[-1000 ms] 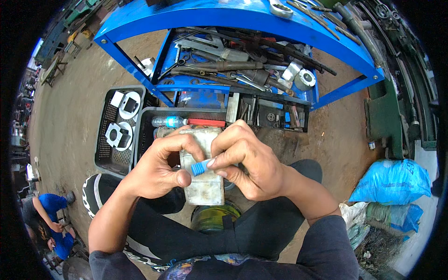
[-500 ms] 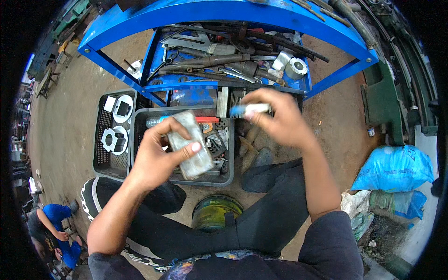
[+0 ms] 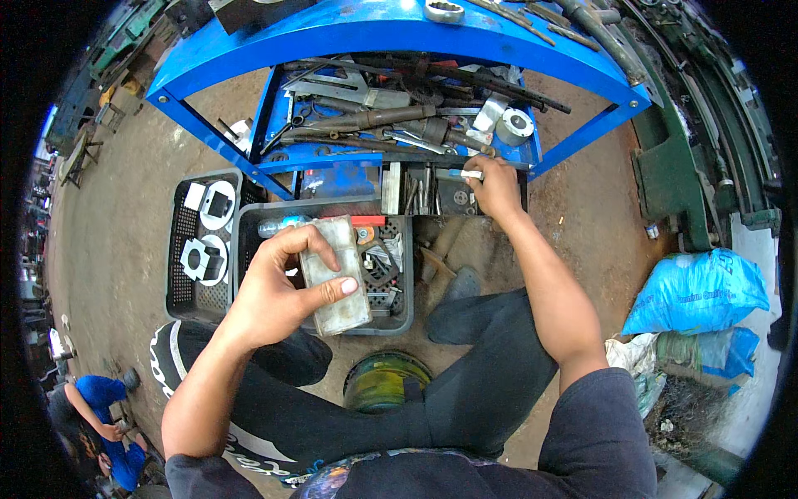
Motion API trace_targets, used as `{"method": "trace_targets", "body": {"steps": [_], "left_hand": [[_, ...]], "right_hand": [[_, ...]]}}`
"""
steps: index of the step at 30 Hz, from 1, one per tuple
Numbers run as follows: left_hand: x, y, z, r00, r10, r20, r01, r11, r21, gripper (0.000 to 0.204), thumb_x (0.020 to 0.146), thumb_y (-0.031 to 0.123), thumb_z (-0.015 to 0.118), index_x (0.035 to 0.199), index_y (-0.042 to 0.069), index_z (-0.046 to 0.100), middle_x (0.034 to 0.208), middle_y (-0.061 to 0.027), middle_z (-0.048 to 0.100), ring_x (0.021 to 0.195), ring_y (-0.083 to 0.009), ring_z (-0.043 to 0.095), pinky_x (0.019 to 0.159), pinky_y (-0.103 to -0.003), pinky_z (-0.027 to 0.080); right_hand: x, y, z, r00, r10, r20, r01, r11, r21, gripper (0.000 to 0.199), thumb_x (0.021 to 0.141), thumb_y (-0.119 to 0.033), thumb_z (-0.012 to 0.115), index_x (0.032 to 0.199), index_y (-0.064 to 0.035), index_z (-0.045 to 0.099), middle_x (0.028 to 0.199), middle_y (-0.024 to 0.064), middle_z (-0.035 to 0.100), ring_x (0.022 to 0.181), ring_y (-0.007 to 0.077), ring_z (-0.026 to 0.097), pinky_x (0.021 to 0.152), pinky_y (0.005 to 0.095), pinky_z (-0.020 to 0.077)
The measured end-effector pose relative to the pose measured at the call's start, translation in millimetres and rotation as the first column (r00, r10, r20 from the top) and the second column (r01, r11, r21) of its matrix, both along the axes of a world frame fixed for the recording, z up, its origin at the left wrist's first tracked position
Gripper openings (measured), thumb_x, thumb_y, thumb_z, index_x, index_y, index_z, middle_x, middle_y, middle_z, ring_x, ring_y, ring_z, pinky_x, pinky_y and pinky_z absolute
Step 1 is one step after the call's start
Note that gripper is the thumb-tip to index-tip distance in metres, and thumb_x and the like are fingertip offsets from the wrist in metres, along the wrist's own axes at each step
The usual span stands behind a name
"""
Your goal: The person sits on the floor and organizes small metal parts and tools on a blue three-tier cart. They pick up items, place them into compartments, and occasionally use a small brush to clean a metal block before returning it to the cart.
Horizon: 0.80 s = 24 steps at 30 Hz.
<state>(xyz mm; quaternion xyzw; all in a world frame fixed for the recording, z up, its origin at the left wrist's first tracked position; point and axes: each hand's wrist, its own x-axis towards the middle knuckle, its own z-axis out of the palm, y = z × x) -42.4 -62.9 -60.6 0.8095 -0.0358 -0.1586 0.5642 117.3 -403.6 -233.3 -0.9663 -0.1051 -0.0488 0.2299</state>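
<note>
My left hand (image 3: 276, 291) grips a cloudy, see-through plastic case (image 3: 342, 313), thumb on top and fingers curled round the far side. It hangs above a grey plastic crate (image 3: 408, 291) of mixed small parts. Out ahead, my right hand (image 3: 499, 191) reaches over an open drawer (image 3: 524, 204) of a blue metal cart. A small white piece (image 3: 472, 175) shows at its closed fingertips; its kind cannot be made out. In the drawer lie several thin metal rods (image 3: 426, 193), a pale metal bar (image 3: 393, 190) and a dark flat box (image 3: 455, 198).
The blue cart's shelf (image 3: 536, 150) carries wrenches, bars and round metal parts. A second crate (image 3: 173, 274) with white machined parts stands at left. At right lie blue sacks (image 3: 698, 293) beside a green machine (image 3: 672, 175). Another person (image 3: 100, 424) crouches at lower left.
My right hand has moved forward and right to the drawer with the small piece; its blue part no longer shows. My left hand keeps the case, now turned more upright.
</note>
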Motion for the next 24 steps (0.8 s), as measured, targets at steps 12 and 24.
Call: {"method": "trace_targets", "body": {"steps": [12, 24], "left_hand": [[-9, 10, 10, 0.993, -0.110, 0.047, 0.107, 0.993, 0.048, 0.030, 0.074, 0.015, 0.092, 0.086, 0.006, 0.066, 0.096, -0.0051, 0.066, 0.098, -0.0203, 0.059, 0.090, -0.034, 0.046], [-5, 6, 12, 0.994, -0.108, 0.003, 0.108, 0.994, 0.014, 0.032, 0.077, 0.011, 0.091, 0.088, 0.005, 0.062, 0.098, -0.0045, 0.062, 0.098, -0.0161, 0.059, 0.089, -0.032, 0.048]], "right_hand": [[1, 12, -14, 0.973, 0.041, 0.226, 0.005, 0.980, -0.201, 0.029, 0.073, -0.011, 0.083, 0.101, -0.0101, 0.073, 0.106, 0.0093, 0.061, 0.113, 0.0307, 0.054, 0.091, 0.0452, 0.0428], [8, -9, 5, 0.995, -0.053, 0.080, 0.068, 0.977, -0.204, 0.054, 0.069, -0.029, 0.092, 0.112, -0.0055, 0.069, 0.107, 0.0170, 0.067, 0.107, 0.0388, 0.063, 0.090, 0.0508, 0.0505]]}}
